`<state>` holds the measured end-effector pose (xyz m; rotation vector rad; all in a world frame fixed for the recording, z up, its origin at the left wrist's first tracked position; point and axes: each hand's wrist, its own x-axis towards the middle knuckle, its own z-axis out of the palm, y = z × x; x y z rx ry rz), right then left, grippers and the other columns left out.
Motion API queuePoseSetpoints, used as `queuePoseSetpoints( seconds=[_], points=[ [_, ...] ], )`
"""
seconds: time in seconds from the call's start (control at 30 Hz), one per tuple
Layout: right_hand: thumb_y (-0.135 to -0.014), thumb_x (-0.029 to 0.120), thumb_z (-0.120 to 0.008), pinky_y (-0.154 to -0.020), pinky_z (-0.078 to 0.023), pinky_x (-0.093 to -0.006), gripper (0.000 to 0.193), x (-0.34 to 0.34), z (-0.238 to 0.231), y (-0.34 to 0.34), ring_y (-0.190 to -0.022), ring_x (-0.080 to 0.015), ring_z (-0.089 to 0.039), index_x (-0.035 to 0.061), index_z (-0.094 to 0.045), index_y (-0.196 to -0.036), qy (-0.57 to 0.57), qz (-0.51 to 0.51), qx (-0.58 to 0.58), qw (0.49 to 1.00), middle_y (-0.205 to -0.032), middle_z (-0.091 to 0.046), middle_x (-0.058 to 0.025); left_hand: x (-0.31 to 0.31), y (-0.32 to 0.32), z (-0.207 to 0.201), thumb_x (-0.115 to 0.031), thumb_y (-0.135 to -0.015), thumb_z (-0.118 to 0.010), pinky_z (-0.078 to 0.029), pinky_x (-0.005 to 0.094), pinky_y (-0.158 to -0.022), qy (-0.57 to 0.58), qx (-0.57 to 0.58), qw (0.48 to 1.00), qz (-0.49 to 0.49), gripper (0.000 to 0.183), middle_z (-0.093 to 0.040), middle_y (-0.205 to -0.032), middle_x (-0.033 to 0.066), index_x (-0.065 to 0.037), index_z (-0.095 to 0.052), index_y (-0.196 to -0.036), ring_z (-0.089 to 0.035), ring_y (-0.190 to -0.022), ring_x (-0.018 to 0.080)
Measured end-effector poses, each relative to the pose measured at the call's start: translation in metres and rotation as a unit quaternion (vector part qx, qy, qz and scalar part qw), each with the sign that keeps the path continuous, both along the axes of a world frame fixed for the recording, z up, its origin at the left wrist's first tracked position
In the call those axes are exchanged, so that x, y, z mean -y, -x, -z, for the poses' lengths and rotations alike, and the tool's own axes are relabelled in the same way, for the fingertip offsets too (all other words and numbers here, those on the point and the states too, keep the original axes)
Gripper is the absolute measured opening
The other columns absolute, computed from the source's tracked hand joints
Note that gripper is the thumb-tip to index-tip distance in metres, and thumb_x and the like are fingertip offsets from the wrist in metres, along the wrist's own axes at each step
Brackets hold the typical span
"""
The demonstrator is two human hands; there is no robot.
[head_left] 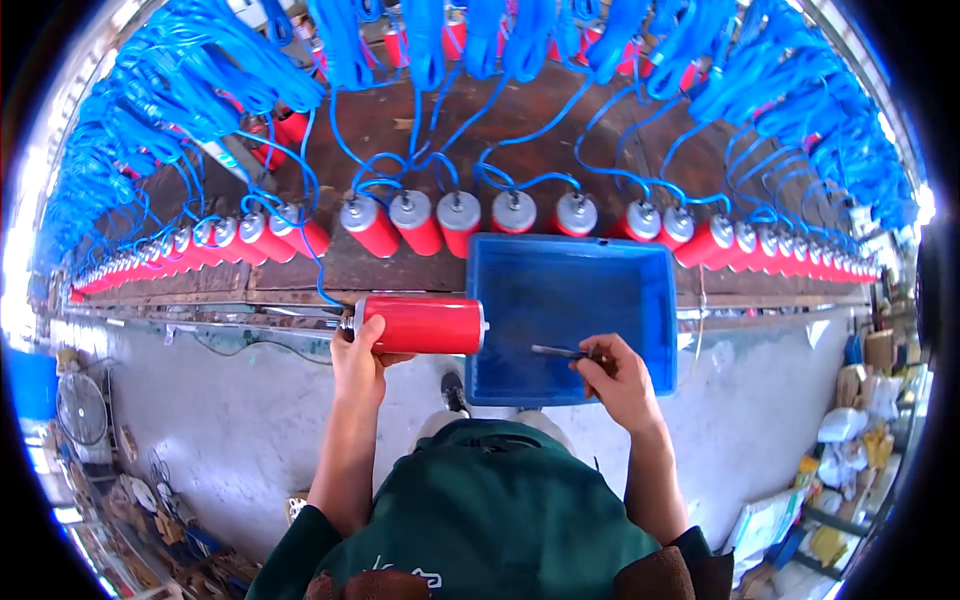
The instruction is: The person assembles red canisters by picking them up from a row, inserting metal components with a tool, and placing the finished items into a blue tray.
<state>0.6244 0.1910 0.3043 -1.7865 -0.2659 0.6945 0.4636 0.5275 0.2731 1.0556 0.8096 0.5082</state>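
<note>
My left hand (362,362) is wrapped round the cable end of a red cylinder (420,325) with metal end caps, perhaps a pump motor. It lies level, just left of a blue plastic crate (655,300), its right end at the crate's edge. A blue cable (322,280) runs from its capped end up toward the workbench. Over the right part of the crate, my right hand (618,378) is closed on a slim tool (556,351) with a dark grip and a grey tip pointing left; its exact kind is unclear.
Several similar red cylinders (460,225) stand in a row along the edge of the brown workbench (400,120). Coiled blue cables (345,45) hang above it. A fan (83,408) stands at far left; bags and boxes (845,425) fill the right side.
</note>
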Motion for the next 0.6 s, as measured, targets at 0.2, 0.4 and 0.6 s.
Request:
queuePoseSetpoints(
  seconds=[0.2,0.4,0.6],
  points=[
    [-0.104,0.007,-0.068,-0.061,-0.051,-0.0242,0.017,0.013,0.02,-0.008,-0.068,-0.0106,-0.063,-0.003,-0.066,-0.118,-0.058,0.047,-0.059,0.995,-0.103,-0.079,-0.0126,0.019,-0.03,0.027,-0.032,-0.098,-0.072,-0.071,0.0449,-0.065,0.074,-0.042,0.996,-0.01,0.052,-0.075,-0.118,0.0219,0.003,-0.058,-0.134,-0.08,-0.091,0.0353],
    [-0.104,0.007,-0.069,-0.062,-0.051,-0.0245,0.02,-0.002,0.043,-0.012,-0.07,-0.01,-0.062,-0.0027,-0.068,-0.121,-0.102,0.073,-0.063,0.99,-0.1,-0.078,-0.0086,0.017,-0.031,0.057,-0.045,-0.1,-0.067,-0.069,0.0455,-0.078,0.139,-0.046,0.988,0.039,0.06,-0.074,-0.126,0.0199,-0.003,-0.058,-0.141,-0.078,-0.104,0.0369],
    [-0.105,0.009,-0.071,-0.07,-0.054,-0.0268,0.024,-0.018,0.039,-0.021,-0.076,-0.0118,-0.063,-0.0002,-0.069,-0.127,-0.09,0.032,0.022,0.995,-0.095,-0.075,-0.0066,0.024,-0.033,0.058,-0.052,-0.101,-0.063,-0.068,0.0417,-0.081,0.15,-0.03,0.986,0.062,0.066,-0.073,-0.13,0.0192,-0.004,-0.055,-0.146,-0.077,-0.108,0.0341]
  ],
)
